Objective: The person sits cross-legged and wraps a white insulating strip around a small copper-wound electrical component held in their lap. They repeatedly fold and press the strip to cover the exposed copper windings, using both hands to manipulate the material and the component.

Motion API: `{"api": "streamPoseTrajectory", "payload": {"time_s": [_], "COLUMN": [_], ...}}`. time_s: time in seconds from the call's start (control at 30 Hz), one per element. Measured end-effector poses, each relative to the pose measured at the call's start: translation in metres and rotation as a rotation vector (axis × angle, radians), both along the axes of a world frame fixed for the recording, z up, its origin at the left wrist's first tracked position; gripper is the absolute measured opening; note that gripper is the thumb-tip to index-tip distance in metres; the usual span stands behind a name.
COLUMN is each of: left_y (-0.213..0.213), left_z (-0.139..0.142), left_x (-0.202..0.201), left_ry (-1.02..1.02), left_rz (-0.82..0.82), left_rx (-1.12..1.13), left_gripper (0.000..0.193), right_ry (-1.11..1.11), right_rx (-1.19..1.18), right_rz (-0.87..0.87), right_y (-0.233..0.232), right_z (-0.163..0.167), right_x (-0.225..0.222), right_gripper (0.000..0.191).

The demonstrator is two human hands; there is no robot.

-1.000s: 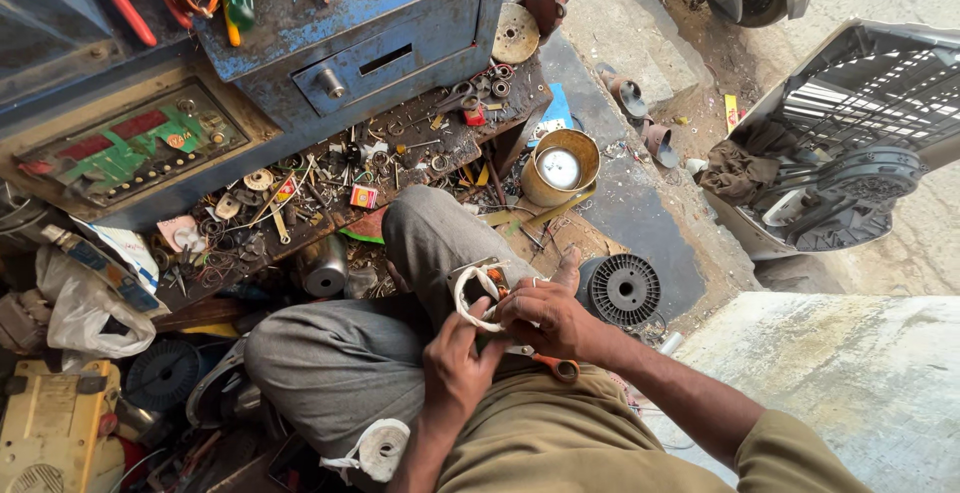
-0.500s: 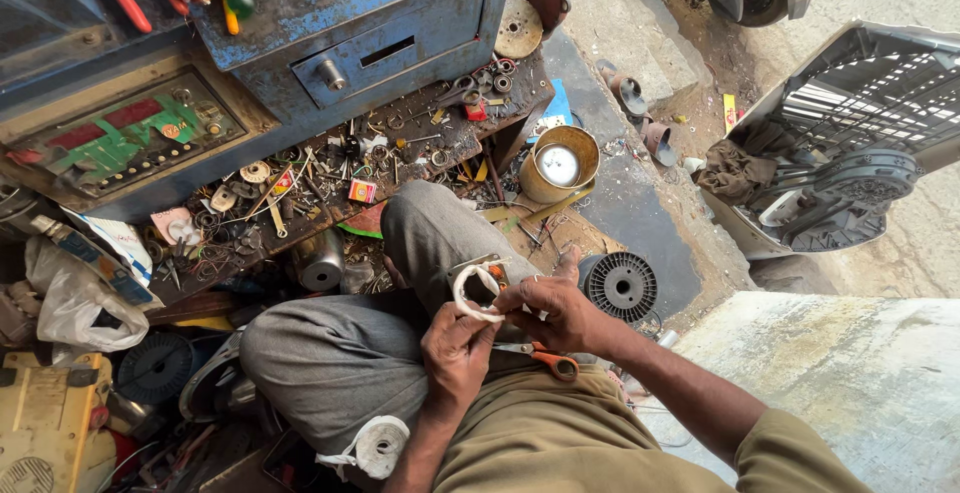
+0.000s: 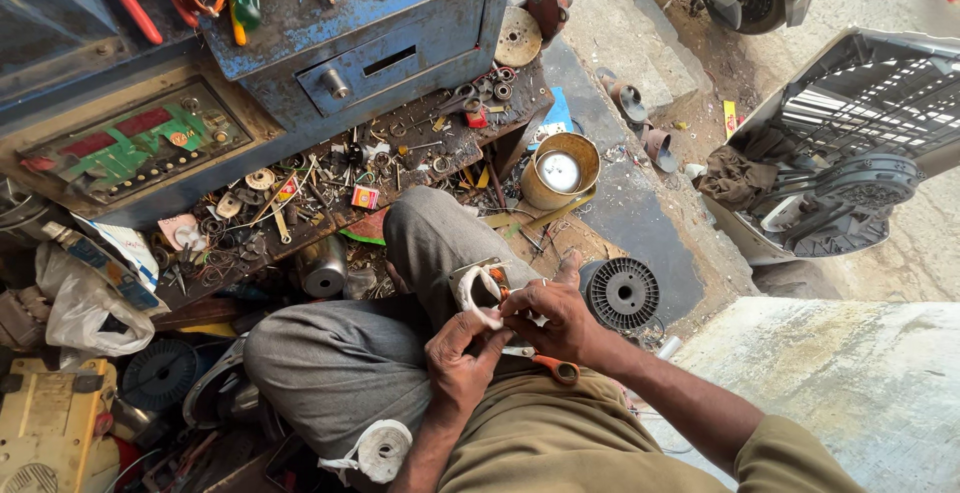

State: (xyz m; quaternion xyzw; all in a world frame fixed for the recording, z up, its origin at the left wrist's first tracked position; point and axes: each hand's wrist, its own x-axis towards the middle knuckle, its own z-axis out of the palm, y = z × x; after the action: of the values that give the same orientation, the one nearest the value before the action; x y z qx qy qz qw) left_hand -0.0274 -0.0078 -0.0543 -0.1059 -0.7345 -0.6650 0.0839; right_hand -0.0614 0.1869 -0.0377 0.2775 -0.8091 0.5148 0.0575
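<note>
- So the person is sitting cross-legged on the floor, and both hands are busy over the grey-trousered knee with a small white-wrapped ring-shaped coil [image 3: 472, 291].
- Left hand [image 3: 462, 361] has its fingers [image 3: 488, 325] pinched onto the near edge of that coil, holding a bit of the white wrap.
- Right hand [image 3: 556, 319] is clenched around the coil's right side, fingers curled in tight, thumb sticking up. Can't tell if it pinches a loose tape end or just steadies the thing.
- Looks to me like the wrapping/insulating step is mid-way: coil mostly white, a little bare metal and orange showing at the far side.
- Orange-handled scissors [image 3: 548, 364] lie on the lap just under the right wrist, and a roll of white tape [image 3: 381, 450] sits on the near side of the left thigh.
- My guess is the next bit needs a firm pinch with one hand while the other pulls the wrap snug round the ring without letting it slip.
- A black ribbed spool [image 3: 620, 294] sits on the floor just right of the hands, a rusty round tin [image 3: 560, 170] farther off.
</note>
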Motion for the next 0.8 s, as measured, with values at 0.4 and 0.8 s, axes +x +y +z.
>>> {"api": "streamPoseTrajectory", "payload": {"time_s": [0.4, 0.8], "left_y": [0.001, -0.005], "left_z": [-0.013, -0.007], "left_x": [0.003, 0.003], "left_ry": [-0.025, -0.152], "left_rz": [0.016, -0.074], "left_rx": [0.106, 0.141], "left_gripper": [0.015, 0.023], "right_ry": [-0.074, -0.041], "right_rx": [0.007, -0.047], "right_rz": [0.044, 0.120], "right_y": [-0.003, 0.000], "right_z": [0.001, -0.001], "right_x": [0.003, 0.003], "right_gripper": [0.024, 0.032]}}
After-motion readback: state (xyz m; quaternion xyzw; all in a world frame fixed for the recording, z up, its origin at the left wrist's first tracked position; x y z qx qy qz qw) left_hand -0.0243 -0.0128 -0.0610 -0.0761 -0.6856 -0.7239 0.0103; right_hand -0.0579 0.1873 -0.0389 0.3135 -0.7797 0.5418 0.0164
